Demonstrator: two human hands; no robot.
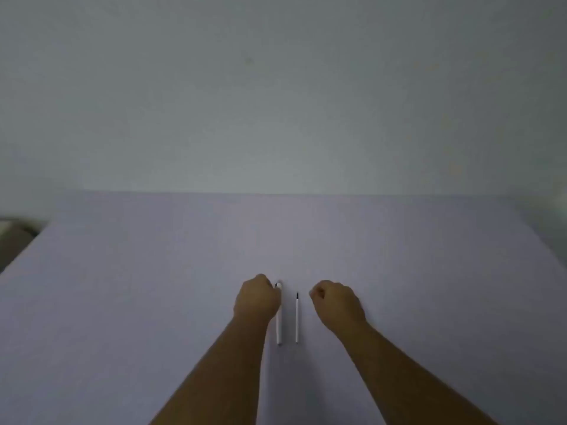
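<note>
Centrally, pen (279, 325) by left hand (256, 297), refill (296, 320), right hand (336, 303)

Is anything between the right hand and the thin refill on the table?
Nothing visible: only bare table separates the right hand from the thin refill. The thicker pen lies on its far side, beside the left hand.

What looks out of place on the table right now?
Nothing looks spilled or broken. One oddity: the thick white pen barrel lies beside the left hand, while its thin dark-tipped refill lies apart, parallel to it on the table, between the hands, touching neither. The right hand is curled, nothing visible in it.
</note>
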